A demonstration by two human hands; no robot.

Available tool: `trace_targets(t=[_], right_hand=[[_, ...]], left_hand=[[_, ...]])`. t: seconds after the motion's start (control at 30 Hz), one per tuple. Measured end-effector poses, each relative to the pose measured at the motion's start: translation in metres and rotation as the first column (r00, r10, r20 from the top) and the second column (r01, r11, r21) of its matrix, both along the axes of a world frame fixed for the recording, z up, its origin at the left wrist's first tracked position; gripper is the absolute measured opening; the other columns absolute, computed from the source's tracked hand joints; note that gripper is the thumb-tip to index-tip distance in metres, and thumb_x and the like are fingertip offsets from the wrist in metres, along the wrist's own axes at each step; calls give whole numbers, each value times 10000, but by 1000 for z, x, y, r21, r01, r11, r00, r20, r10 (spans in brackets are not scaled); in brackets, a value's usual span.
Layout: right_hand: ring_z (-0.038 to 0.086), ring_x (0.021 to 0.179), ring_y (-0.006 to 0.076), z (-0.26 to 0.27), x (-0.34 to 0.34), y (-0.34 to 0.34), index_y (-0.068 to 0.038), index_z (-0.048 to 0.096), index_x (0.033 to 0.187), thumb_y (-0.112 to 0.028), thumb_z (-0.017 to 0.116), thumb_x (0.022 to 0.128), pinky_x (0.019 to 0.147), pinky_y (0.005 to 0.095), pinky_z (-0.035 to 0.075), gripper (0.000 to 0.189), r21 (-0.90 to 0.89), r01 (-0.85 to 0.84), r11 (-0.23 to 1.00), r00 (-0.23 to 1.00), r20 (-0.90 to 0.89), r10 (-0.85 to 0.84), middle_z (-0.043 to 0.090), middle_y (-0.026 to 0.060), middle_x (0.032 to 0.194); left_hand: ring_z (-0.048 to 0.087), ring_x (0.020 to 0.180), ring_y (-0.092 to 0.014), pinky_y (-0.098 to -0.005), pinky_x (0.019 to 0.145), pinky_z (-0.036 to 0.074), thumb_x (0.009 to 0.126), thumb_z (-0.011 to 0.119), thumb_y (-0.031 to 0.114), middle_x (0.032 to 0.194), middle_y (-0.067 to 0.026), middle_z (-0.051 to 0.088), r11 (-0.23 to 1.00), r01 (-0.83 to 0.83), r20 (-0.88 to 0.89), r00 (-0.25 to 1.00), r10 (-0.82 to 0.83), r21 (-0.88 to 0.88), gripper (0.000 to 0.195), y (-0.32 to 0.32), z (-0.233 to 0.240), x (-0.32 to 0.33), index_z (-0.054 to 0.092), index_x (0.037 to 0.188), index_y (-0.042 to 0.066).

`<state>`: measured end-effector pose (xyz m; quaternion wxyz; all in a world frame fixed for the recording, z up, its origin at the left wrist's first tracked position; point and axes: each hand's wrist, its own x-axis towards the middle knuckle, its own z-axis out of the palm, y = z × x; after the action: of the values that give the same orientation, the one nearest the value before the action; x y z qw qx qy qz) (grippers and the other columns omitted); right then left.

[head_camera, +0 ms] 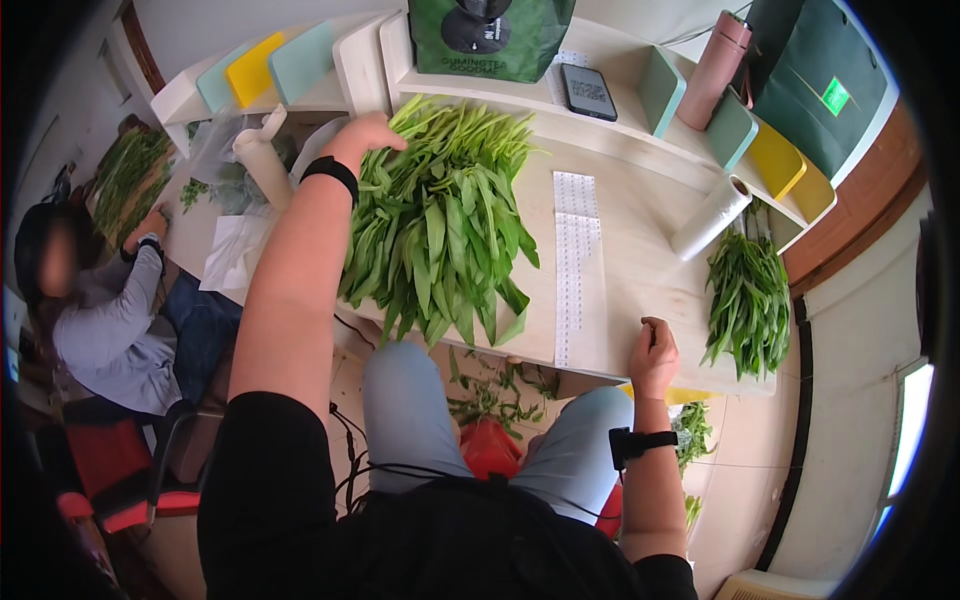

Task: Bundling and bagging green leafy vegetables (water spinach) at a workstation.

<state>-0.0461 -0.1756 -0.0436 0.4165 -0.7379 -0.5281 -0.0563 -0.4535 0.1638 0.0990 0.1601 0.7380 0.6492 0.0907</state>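
A large heap of leafy greens, looking like water spinach [442, 225], lies on the pale wooden desk [630, 195], with stems towards the back and leaves hanging over the front edge. My left hand [373, 137] reaches to the heap's back left side and touches the stems; its fingertips are partly hidden, so a grip cannot be made out. At the desk's front edge, right of the heap, my right hand [654, 360] is loosely curled with nothing visible in it. Between them lies a strip of small printed labels [574, 262].
A tied bundle of greens [750, 300] and a roll of clear film [712, 217] are at right. The shelf holds a green bag [491, 45], a phone [589, 91] and a pink bottle [712, 71]. Leaf scraps [495, 397] litter the floor. A person [112, 330] sits at left.
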Motion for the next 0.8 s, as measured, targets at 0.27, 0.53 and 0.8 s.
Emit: trace_targets(t=[0.27, 0.53, 0.8], right_hand=[[630, 755, 315, -1, -2, 2, -78, 636, 905, -106, 528, 858, 663, 369, 493, 121, 2, -15, 1000, 1000, 19, 15, 653, 126, 844], [628, 764, 312, -3, 0, 0, -85, 633, 904, -119, 524, 859, 663, 375, 491, 123, -9, -1, 1000, 999, 50, 1, 653, 126, 856], [584, 650, 208, 4, -2, 4, -47, 640, 917, -117, 527, 877, 614, 310, 468, 139, 66, -40, 997, 987, -154, 50, 615, 90, 728]], left_hand=[[645, 836, -301, -389, 760, 495, 656, 668, 240, 914, -193, 665, 995, -22, 26, 999, 24, -101, 459, -14, 16, -25, 629, 1000, -62], [560, 541, -154, -299, 525, 448, 733, 573, 123, 674, -73, 596, 962, 217, 258, 951, -170, -164, 227, -75, 41, -53, 582, 892, -39], [540, 664, -109, -240, 558, 460, 832, 596, 175, 809, -31, 580, 920, 390, 762, 607, -224, -41, 254, -191, 75, -31, 587, 1027, 12]])
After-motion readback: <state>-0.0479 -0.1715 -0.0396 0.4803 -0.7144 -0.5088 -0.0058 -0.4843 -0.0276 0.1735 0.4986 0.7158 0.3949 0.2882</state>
